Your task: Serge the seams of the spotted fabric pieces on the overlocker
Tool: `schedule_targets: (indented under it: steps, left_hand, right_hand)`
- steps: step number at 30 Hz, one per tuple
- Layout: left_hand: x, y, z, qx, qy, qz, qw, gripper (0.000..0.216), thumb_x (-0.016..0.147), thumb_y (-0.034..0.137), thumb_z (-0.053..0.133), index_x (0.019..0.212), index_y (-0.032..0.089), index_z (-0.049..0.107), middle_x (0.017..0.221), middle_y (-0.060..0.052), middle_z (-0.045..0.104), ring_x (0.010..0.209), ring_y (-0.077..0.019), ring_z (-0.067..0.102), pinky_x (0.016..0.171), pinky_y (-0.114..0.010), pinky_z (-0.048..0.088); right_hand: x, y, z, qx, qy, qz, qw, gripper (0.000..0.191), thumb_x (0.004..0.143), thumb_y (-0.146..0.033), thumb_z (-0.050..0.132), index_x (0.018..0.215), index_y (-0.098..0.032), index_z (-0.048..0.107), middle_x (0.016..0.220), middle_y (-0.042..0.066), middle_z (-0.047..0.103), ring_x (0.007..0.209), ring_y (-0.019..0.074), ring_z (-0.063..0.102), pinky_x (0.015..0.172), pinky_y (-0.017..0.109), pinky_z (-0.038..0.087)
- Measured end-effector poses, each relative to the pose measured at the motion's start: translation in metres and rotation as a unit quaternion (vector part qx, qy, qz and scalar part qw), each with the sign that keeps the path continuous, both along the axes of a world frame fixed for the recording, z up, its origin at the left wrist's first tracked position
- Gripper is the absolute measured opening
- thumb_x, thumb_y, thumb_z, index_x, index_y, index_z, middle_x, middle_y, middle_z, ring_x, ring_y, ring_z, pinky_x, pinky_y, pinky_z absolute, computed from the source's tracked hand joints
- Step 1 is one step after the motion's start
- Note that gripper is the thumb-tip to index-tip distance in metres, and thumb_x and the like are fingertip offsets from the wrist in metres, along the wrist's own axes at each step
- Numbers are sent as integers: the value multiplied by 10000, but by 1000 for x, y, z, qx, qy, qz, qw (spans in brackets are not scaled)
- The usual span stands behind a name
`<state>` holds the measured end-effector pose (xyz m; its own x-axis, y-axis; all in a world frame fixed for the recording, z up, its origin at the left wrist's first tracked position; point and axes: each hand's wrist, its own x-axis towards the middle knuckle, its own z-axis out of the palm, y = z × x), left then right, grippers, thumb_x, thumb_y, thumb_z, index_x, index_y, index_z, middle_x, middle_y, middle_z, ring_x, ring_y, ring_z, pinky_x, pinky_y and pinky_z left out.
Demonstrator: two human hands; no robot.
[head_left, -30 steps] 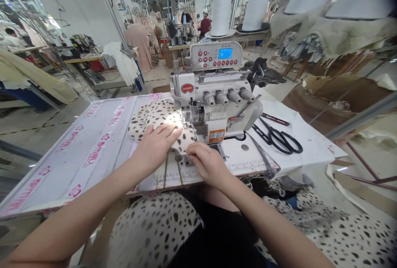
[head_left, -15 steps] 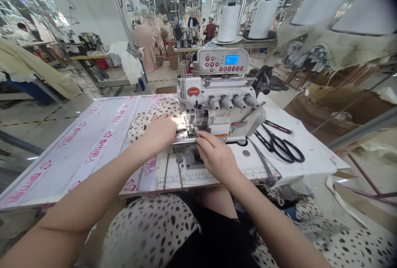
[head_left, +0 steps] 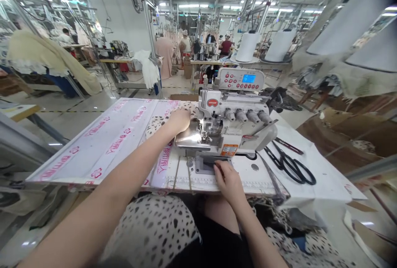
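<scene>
Your flat left hand (head_left: 179, 121) rests on the spotted cloth (head_left: 161, 126), apart from your right hand (head_left: 228, 183); a slip could reach the needle (head_left: 204, 136).

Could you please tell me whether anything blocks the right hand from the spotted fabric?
Yes: the overlock machine's chrome front cover lies between the right hand and the spotted fabric, which lies beyond it under the left hand.

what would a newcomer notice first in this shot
The white overlock sewing machine dominates the middle of the table, with its blue display lit on top. To its left, the left hand rests on dark-spotted cream fabric, while the right hand sits near the table's front edge below the machine. Large black-handled scissors lie to the machine's right.
</scene>
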<state>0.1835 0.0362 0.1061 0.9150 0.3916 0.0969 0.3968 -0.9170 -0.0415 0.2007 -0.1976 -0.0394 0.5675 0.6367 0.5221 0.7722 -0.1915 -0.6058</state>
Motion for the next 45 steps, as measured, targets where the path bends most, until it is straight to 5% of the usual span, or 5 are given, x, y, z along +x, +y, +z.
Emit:
schedule_targets:
  steps: [11, 23, 27, 36, 45]
  left_hand:
    - [-170, -86, -33, -89, -13, -220, 971, 513, 822, 124, 388, 1326, 216, 375, 1422, -79, 332, 1332, -242, 260, 1050, -481, 309]
    - [-176, 52, -104, -230, -156, -18, 960, 502, 764, 416, 537, 1160, 108, 519, 1114, -144, 541, 1087, -289, 461, 982, -472, 336]
    - [-200, 47, -107, -269, -145, -16, 952, 247, 788, 352, 481, 840, 152, 616, 890, -72, 588, 911, -218, 533, 888, -386, 417]
    - [-210, -8, -65, -355, -134, -169, 910, 735, 765, 517, 559, 1379, 273, 238, 1436, -56, 287, 1293, -238, 302, 1066, -378, 283]
    - [-208, -31, -99, -358, -128, -187, 906, 311, 844, 418, 452, 773, 152, 597, 753, -34, 596, 748, -153, 545, 717, -265, 434]
  right_hand:
    - [-51, 34, 57, 86, 275, 104, 952, 285, 847, -402, 495, 999, -175, 579, 897, 34, 645, 801, 182, 591, 716, 266, 464]
    - [-98, -30, 117, 38, 28, 156, 987, 194, 909, -218, 428, 994, -225, 603, 789, 0, 628, 668, 127, 582, 592, 191, 431]
    - [-103, -38, 120, 63, 35, 138, 988, 203, 918, -243, 439, 1027, -247, 610, 798, 5, 617, 715, 137, 584, 634, 202, 447]
    - [-126, -39, 154, 85, 94, 239, 963, 197, 915, -337, 458, 1015, -323, 627, 759, -14, 615, 653, 138, 582, 586, 239, 467]
    - [-124, -61, 167, 182, 178, 107, 961, 132, 868, -399, 526, 895, -366, 650, 774, -9, 634, 646, 170, 575, 538, 289, 454]
